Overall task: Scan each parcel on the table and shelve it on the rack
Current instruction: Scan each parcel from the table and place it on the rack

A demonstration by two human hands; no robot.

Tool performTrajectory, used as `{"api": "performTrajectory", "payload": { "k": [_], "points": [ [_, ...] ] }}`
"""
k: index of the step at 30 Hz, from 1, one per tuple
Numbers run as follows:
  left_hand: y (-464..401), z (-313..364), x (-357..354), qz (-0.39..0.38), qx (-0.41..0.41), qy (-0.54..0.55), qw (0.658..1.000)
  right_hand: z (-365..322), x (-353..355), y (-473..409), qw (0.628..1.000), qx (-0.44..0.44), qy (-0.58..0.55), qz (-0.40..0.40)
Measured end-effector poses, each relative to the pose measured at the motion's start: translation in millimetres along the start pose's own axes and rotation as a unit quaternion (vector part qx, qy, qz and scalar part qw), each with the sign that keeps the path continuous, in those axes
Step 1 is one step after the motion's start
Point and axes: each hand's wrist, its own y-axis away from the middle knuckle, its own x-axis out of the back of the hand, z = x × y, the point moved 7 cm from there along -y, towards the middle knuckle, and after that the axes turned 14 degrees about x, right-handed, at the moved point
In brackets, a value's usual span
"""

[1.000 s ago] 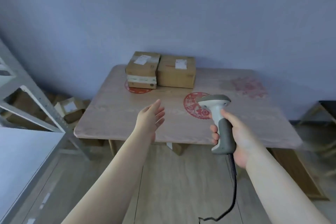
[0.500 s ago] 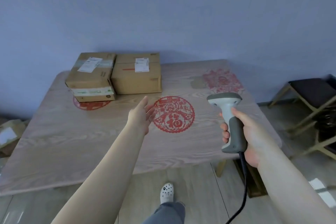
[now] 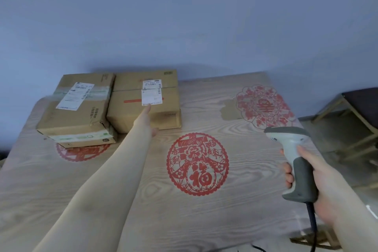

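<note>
there, left hand touches right parcel, right hand grips scanner

The rectangular wooden table is pale beige with wavy grain, and three round red paper-cut medallions with floral lacework lie on it. The two brown cardboard parcels carry white printed labels; the right one has a red stripe, the left one green-tinted tape. The pistol-shaped barcode scanner is off-white with a dark grey grip and black cable. The wall is plain bluish-lavender.
</note>
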Motion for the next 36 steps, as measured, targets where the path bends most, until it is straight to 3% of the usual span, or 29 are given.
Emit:
{"api": "performTrajectory", "payload": {
  "k": [4, 9, 17, 28, 36],
  "points": [
    [-23, 19, -19, 0.013, 0.058, 0.101, 0.993, -6, -2, -23, 1.0, -0.01, 0.007, 0.007],
    [-46, 12, -37, -0.005, 0.094, 0.149, 0.984, -17, -1, -43, 1.0, -0.013, 0.024, 0.005],
    [-50, -4, -44, -0.015, 0.065, 0.167, 0.984, -32, 11, -78, 0.999, -0.027, 0.033, -0.021],
    [-32, -130, -162, 0.0, 0.083, 0.111, 0.99, -51, 79, -130, 0.993, -0.049, 0.049, -0.097],
    [-17, -209, -202, 0.069, 0.095, 0.102, 0.988, -69, 125, -153, 0.991, -0.052, 0.044, -0.118]
  ]
}}
